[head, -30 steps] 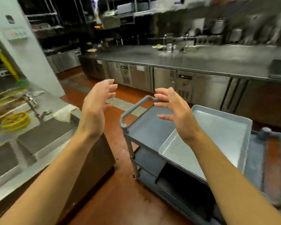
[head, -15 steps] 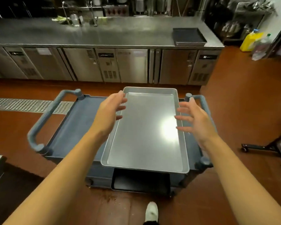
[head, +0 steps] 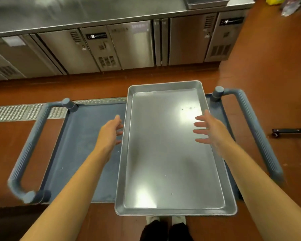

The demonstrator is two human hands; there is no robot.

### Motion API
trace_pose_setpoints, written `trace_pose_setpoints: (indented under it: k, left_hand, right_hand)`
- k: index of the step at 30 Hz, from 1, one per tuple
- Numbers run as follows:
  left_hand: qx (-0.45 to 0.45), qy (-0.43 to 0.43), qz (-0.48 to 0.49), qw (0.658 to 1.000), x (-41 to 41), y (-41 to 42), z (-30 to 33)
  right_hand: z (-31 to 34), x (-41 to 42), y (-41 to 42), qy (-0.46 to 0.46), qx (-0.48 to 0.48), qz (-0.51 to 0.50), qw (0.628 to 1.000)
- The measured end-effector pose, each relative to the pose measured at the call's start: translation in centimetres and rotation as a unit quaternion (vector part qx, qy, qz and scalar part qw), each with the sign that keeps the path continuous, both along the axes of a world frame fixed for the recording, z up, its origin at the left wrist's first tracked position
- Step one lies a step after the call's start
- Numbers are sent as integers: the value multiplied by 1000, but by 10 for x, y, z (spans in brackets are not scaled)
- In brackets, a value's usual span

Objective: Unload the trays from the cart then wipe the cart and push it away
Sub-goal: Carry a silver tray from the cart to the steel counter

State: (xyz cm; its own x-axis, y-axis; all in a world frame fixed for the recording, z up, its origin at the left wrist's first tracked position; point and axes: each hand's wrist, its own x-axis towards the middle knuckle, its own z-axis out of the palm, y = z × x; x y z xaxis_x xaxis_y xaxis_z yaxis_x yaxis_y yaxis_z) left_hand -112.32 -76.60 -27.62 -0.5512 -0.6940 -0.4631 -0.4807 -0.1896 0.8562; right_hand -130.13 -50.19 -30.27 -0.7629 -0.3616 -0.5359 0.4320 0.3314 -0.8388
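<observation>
1. Head view looks down on your grey cart (head: 80, 153); its top shelf runs across the middle of the frame, with one loop handle at lower left (head: 27, 153) and another at right (head: 255, 134)
2. Your silver tray (head: 170, 153) lies lengthwise on the right part of that shelf; its near short edge overhangs the cart toward you at lower centre, and its far edge reaches past the shelf's far rim
3. Your left hand (head: 109, 134) hovers just beside the tray's left long rim, fingers spread and loosely bent, gripping nothing
4. Your right hand (head: 211, 129) is over the tray's right rim, fingers straight and fanned toward the centre; whether it touches the metal cannot be told
5. Bare shelf lies open left of the tray, up to the left handle
6. Steel counter cabinets (head: 111, 46) line the top of the frame, with a strip of red-brown floor (head: 268, 66) between them and the cart
7. A floor drain grate (head: 16, 112) runs at middle left behind the cart
8. A dark wheeled base (head: 292, 130) stands at the right edge, near the right handle
9. Your shoes (head: 165, 220) show at bottom centre, below the tray's near edge
</observation>
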Motion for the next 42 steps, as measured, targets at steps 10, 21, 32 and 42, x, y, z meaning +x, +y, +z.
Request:
trace_pose_setpoints:
  k: [10, 21, 32, 42]
  left_hand:
    - [-40, -122, -71, 989, -31, -57, -78]
    - [-113, -229, -88, 963, -41, -84, -127]
    - [-234, -300, -170, 909, -52, -71, -119]
    - [-67, -279, -148, 946, -53, -91, -124]
  right_hand:
    - [-33, -29, 18, -24, 163, -132, 977]
    - [-75, -69, 34, 90, 323, 12, 942]
    - [-88, -90, 25, 112, 425, 89, 894]
    - [-92, -98, 25, 87, 432, 95, 892]
